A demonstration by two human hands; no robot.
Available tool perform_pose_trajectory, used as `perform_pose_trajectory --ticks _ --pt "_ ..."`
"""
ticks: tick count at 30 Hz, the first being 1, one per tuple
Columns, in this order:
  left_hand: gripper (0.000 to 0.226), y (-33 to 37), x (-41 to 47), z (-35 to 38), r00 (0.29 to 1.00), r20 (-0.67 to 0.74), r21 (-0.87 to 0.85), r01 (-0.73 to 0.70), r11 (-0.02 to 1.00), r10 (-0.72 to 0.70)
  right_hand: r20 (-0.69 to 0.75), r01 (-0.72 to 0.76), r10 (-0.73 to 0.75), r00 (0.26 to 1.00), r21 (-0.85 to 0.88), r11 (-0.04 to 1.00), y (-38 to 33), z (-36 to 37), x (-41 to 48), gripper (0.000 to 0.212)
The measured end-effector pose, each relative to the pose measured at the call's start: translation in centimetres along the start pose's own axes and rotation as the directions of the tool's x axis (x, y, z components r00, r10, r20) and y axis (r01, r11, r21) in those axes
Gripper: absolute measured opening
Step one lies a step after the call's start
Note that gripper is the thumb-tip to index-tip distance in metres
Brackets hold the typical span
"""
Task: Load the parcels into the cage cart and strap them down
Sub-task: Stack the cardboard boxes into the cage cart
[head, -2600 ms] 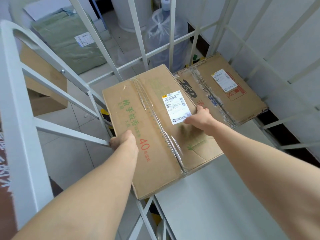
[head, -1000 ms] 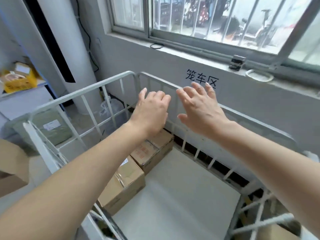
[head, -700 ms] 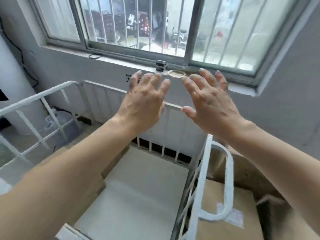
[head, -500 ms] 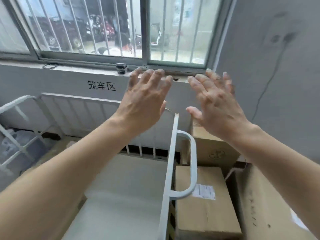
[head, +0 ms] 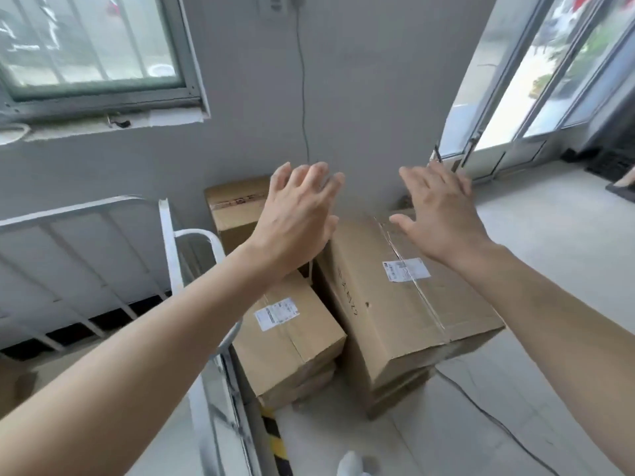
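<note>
Head view, left hand (head: 295,219), right hand (head: 443,218) above parcels (head: 388,324), labels (head: 406,270) seemingly illegible

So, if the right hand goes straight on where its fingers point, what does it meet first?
Probably the far end of the large cardboard box: the open right hand hovers over it, fingers forward. If it passes above the box, the grey wall behind comes first. Depth is unclear here.
</note>
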State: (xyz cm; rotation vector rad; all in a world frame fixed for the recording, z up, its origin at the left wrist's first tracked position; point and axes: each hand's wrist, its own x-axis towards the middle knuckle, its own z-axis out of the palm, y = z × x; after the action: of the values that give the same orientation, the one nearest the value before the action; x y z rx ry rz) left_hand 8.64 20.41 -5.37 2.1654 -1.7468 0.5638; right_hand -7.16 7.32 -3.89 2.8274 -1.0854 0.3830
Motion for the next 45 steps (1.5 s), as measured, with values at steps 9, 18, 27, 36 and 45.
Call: perform_pose_trajectory --ticks 9,18,27,36,45 --pt "0.056 6.3 4.2 9.4 0.975 0.218 -0.045 0.039 0.998 -0.028 0.146 -0.111 0.110 0.983 -0.002 0.994 10.6 6.2 0.7 0.055" --pt "0.057 14.3 8.8 21.4 0.784 0.516 -0.066 0.438 0.897 -0.345 0.368 -0.076 0.036 0.929 0.095 0.993 23.8 15.8 4.7 0.059" --pt "0.056 16.3 8.6 29.8 0.511 0.672 0.054 0.688 0.724 -0.536 0.553 -0.071 -0.012 0.833 0.129 0.989 29.5 24.7 7.3 0.063" --pt "0.065 14.9 8.1 37.4 0.353 0.695 0.167 0.768 0.619 -0.626 0.645 -0.235 0.091 0.758 0.140 0.962 31.4 32.8 8.2 0.079" --pt "0.112 13.5 7.5 43.5 -0.014 0.747 0.093 0.992 0.084 -0.665 0.761 -0.708 0.375 0.529 0.152 0.689 33.4 39.5 8.7 0.115"
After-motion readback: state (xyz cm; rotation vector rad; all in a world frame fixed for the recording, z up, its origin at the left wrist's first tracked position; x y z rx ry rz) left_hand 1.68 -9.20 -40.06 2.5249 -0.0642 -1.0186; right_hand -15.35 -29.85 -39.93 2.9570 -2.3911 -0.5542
